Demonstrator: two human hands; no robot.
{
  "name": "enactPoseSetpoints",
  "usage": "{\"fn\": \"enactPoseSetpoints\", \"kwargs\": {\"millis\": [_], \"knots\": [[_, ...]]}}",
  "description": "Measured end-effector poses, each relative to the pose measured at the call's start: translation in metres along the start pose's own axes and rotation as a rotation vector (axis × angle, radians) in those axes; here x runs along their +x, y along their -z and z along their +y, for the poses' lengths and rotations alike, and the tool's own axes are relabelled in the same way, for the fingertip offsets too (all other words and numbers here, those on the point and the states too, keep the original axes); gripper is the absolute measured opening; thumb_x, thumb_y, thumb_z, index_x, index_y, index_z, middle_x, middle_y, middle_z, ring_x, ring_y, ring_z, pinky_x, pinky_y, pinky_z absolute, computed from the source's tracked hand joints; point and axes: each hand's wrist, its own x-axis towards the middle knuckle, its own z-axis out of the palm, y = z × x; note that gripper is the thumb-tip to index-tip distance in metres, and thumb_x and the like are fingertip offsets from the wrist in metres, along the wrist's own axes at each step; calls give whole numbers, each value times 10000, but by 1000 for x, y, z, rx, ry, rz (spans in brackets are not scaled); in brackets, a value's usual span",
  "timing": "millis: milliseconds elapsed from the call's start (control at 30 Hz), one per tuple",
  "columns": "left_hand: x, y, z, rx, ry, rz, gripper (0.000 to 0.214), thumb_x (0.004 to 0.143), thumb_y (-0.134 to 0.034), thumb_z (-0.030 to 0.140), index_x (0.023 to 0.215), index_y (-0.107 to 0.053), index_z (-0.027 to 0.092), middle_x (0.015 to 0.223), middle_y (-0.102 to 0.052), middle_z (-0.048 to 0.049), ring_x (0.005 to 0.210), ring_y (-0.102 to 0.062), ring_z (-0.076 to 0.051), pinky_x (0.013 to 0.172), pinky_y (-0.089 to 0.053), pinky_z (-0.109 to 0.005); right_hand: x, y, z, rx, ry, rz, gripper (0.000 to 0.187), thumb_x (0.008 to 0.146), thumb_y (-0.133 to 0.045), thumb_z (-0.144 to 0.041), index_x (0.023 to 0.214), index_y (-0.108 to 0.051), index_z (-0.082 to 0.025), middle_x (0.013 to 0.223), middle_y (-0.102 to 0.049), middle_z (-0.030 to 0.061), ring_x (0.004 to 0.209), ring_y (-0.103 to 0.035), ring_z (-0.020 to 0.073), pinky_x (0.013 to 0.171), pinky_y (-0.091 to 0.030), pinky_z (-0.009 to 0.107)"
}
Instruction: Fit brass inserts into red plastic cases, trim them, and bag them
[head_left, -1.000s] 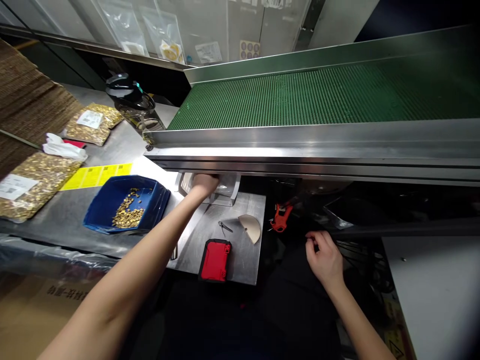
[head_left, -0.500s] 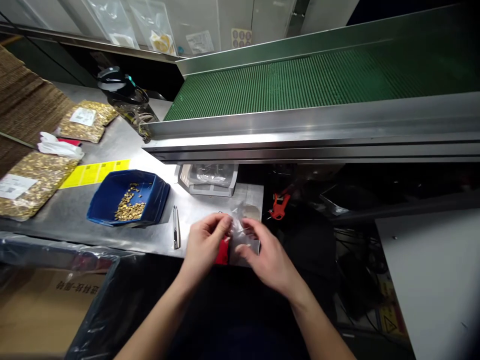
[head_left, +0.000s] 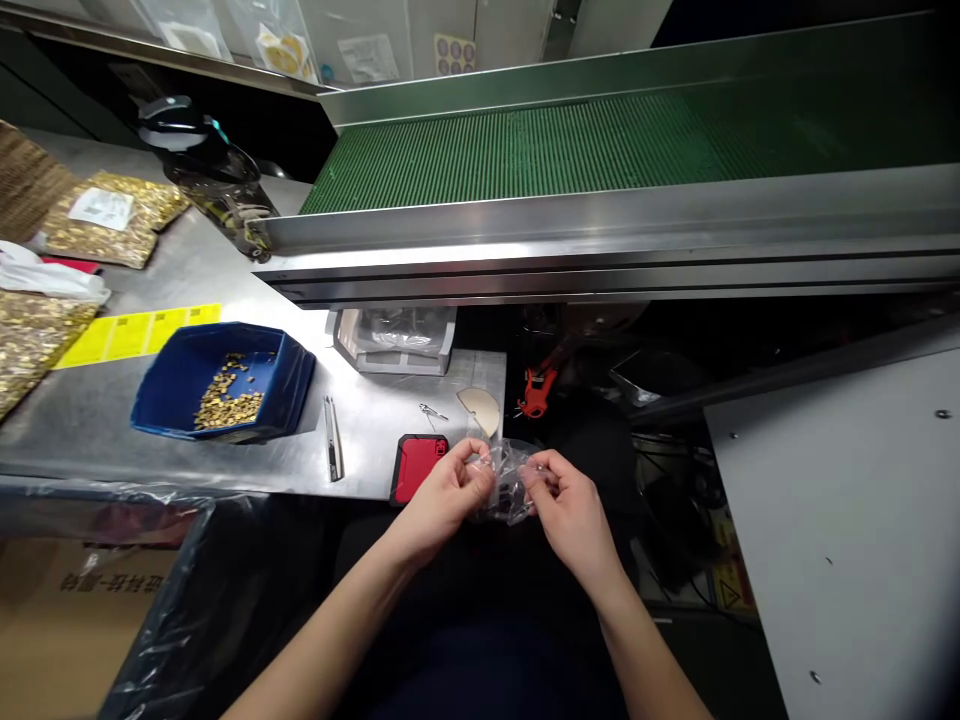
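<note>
A crumpled clear plastic bag [head_left: 510,482] is stretched between my two hands, in front of the table's edge. My left hand [head_left: 457,488] pinches its left side, thumb against fingers. On the other side, the fingers of my right hand [head_left: 562,500] are closed on the bag too. Whether anything is inside the bag I cannot tell. Just left of my left hand lies a red and black square pocket scale [head_left: 420,467]. Beyond it are small metal tweezers-like pieces [head_left: 433,411] and a pale round disc [head_left: 480,408].
A blue bin [head_left: 289,385] of small brass parts stands on the metal table [head_left: 360,450], beside metal tweezers [head_left: 332,440]. A grey tray [head_left: 401,362] holds clear bags. The green conveyor [head_left: 510,160] runs across behind. Orange-handled cutters [head_left: 537,390] hang to the right. Gold-filled bags [head_left: 127,240] lie left.
Both hands have drawn toward me and slightly right with the plastic bag, off the tabletop. The red scale and the pale disc now show more fully. The whole view has shifted.
</note>
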Motion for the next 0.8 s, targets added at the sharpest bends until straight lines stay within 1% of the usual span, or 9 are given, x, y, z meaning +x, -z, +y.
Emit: {"fn": "enactPoseSetpoints", "kwargs": {"millis": [67,200,267,333,433,500,567,667,800], "knots": [[-3,0,0,200,-82,85,376,731,-864,331,922,-563,211,655,-455,64,574,-391,-117,546,-287,-232,-8,-1,-1,-89,0,-27,274,976,-570,-512,906,-611,-250,687,-645,-22,591,-595,164,555,-423,254],[-17,4,-5,482,-353,509,170,800,-697,164,839,-546,233,668,-426,55,616,-393,-146,608,-315,-258,-28,-11,5,-549,23,-7,114,907,-613,-277,825,-535,-258,680,-622,-20,601,-579,190,548,-317,277],[-33,4,-18,575,-408,532,127,830,-627,132,831,-556,237,722,-486,28,662,-445,-165,654,-348,-273,-35,-23,5,-708,133,12,104,842,-601,-163,875,-565,-255,850,-682,29,742,-626,226,590,-322,289],[-55,8,-37,693,-351,405,127,859,-558,125,790,-548,232,772,-534,1,693,-486,-180,667,-360,-285,-37,-38,2,-706,167,-9,66,885,-572,-196,848,-583,-249,835,-676,35,744,-618,217,598,-318,292],[-91,29,-69,775,-119,264,130,839,-501,119,762,-499,225,742,-502,13,671,-462,-173,644,-339,-276,-28,-51,-3,-600,41,-167,304,969,-547,-349,689,-559,-232,601,-559,-20,581,-539,158,577,-299,282],[-113,53,-85,719,36,276,91,804,-521,141,757,-495,214,722,-477,21,674,-443,-166,637,-329,-264,-19,-52,0,-443,52,-495,167,867,-717,-380,794,-658,-242,737,-644,-26,700,-606,158,641,-368,258],[-133,78,-93,557,197,285,93,828,-576,243,780,-504,207,678,-423,42,619,-385,-146,579,-291,-250,-11,-51,10,-153,32,-803,389,689,-885,-369,1032,-725,-282,1010,-714,-10,905,-655,188,752,-449,255],[-158,100,-93,323,300,286,306,855,-678,463,872,-532,195,652,-366,71,567,-292,-116,524,-214,-237,-5,-63,30,259,-252,-666,474,693,-887,-472,1080,-749,-237,1043,-733,43,926,-671,206,789,-513,291],[-176,94,-81,258,185,283,402,846,-739,535,828,-604,156,704,-462,30,662,-378,-128,608,-299,-235,-8,-109,40,491,-426,-483,540,803,-744,-647,1079,-732,-182,1029,-758,105,959,-719,233,823,-569,344]]}}
